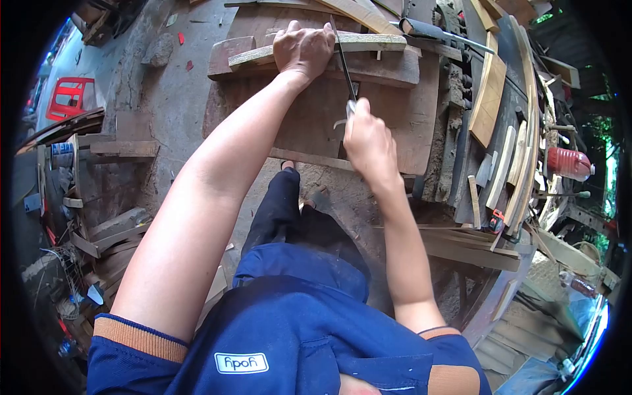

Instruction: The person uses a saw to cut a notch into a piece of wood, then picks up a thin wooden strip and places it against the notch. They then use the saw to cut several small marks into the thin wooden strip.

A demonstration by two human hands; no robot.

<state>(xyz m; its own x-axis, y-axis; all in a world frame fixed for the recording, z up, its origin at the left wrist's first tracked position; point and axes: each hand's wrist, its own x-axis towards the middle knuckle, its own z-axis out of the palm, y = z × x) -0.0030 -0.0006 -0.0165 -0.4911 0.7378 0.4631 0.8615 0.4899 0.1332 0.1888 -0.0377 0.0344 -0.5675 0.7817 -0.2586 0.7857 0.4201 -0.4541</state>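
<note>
My left hand [303,49] is closed over a pale wooden strip [372,43], pressing it down. The strip rests on a thicker wood block [385,69] on the brown wooden bench [401,118]. My right hand [370,141] is wrapped round the handle of a hand saw [343,62]. The saw's thin dark blade points away from me and crosses the strip just right of my left hand. My fingers hide most of the saw handle.
Stacked boards [490,99] and thin strips stand to the right, with a red plastic bottle [569,163] beyond them. A red plastic chair [69,97] is at the far left. Wood scraps [122,146] and a blue can [62,155] lie nearer on the left.
</note>
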